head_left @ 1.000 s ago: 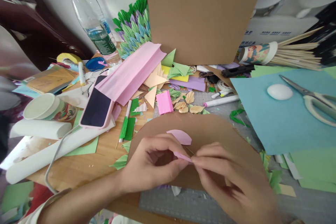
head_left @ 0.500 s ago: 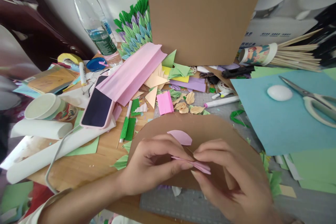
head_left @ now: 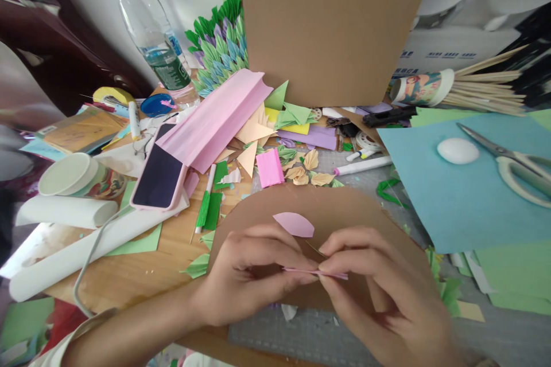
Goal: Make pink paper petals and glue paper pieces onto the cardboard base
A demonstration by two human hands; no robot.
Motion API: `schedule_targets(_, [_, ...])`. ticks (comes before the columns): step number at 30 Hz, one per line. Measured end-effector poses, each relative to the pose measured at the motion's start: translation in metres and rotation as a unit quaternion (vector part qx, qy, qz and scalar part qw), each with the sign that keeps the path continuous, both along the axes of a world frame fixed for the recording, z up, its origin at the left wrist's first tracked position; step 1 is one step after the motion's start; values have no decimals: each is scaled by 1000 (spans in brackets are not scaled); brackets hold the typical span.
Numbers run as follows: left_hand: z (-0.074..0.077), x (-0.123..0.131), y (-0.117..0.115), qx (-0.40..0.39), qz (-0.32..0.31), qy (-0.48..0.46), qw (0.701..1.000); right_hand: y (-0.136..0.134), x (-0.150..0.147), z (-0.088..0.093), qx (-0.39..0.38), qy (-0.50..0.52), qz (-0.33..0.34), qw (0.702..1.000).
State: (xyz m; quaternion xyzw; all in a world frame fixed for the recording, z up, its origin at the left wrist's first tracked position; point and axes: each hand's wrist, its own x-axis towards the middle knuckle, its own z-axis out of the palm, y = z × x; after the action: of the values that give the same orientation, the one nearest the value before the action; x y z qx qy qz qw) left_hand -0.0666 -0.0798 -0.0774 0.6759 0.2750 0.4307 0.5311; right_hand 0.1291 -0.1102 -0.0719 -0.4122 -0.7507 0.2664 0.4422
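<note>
Between both hands is a narrow folded piece of pink paper [head_left: 341, 276], seen nearly edge-on. My left hand [head_left: 253, 269] pinches it from the left with thumb and fingers. From the right, my right hand [head_left: 379, 281] closes thumb and fingertips on it near the middle. A thin wire-like strand [head_left: 315, 249] shows at the right fingertips; whether it is held there is hard to see. Just beyond the fingers, a pink petal-shaped paper piece [head_left: 294, 225] lies flat on a brown cardboard piece [head_left: 336, 198] with a rounded far edge.
Behind the cardboard lie paper leaves [head_left: 311, 159] and a pink pad [head_left: 270, 168]. A phone [head_left: 158, 175], a paper cup [head_left: 71, 175] and bottles [head_left: 166, 63] stand or lie left. Scissors [head_left: 501, 152] rest on blue paper [head_left: 430, 189] at right. An upright brown board [head_left: 336, 28] is at the back.
My right thumb and fingertips have come together on the folded pink paper, where they were apart around it before. The paper now lies flatter and more level.
</note>
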Motion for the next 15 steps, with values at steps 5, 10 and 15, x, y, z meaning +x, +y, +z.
schedule_targets(5, [-1,0,0,48,10,-2,999,3,3,4,88,-98,-25,991])
schedule_targets(10, [-2,-2,0,-20,82,-56,995,-1,12,1,133,-127,-84,979])
schedule_targets(15, [-1,-3,1,-162,27,-46,985,-8,6,-4,173,-132,-163,962])
